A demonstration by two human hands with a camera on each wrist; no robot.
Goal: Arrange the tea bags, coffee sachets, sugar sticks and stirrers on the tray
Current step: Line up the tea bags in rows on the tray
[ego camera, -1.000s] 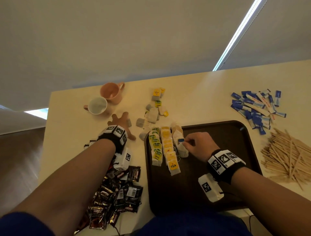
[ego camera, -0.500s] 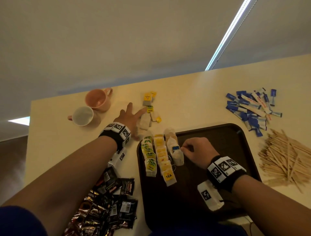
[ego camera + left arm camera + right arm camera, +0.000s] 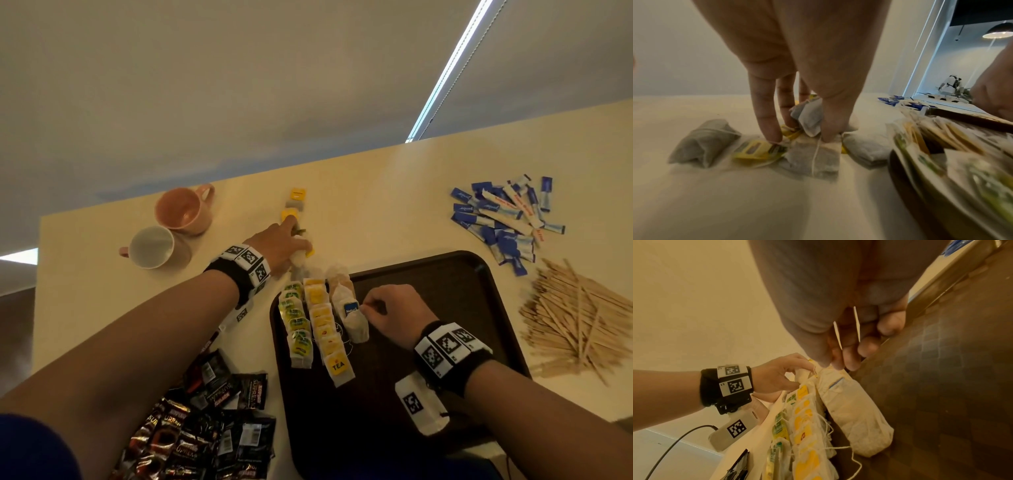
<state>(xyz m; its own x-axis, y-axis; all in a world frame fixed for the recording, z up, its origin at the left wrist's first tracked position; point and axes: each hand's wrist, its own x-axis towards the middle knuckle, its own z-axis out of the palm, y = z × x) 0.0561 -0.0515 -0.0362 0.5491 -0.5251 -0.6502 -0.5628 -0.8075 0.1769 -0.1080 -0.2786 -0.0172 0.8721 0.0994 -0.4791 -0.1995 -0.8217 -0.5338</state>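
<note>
On the dark brown tray (image 3: pixel 445 308) tea bags lie in rows at its left side: green-tagged (image 3: pixel 296 325), yellow-tagged (image 3: pixel 325 329), and a short third row. My right hand (image 3: pixel 370 306) rests curled on the tray and pinches the top of the blue-tagged tea bag (image 3: pixel 351 310) in that third row; the same pinch (image 3: pixel 835 365) shows in the right wrist view. My left hand (image 3: pixel 291 240) reaches down onto the loose tea bags (image 3: pixel 813 159) on the table beyond the tray. Thumb and fingers pinch one pale tea bag (image 3: pixel 809 115), tilted up off the pile.
Dark coffee sachets (image 3: pixel 205 428) are heaped at the near left. Blue-and-white sugar sticks (image 3: pixel 503 219) and wooden stirrers (image 3: pixel 575 318) lie right of the tray. A pink mug (image 3: pixel 183 209) and a white mug (image 3: pixel 152 246) stand at the far left. More tea bags (image 3: pixel 296 202) lie further back.
My left hand has moved right and forward from the bare table onto the loose tea bags and closed on one. The right hand has stayed at the third row.
</note>
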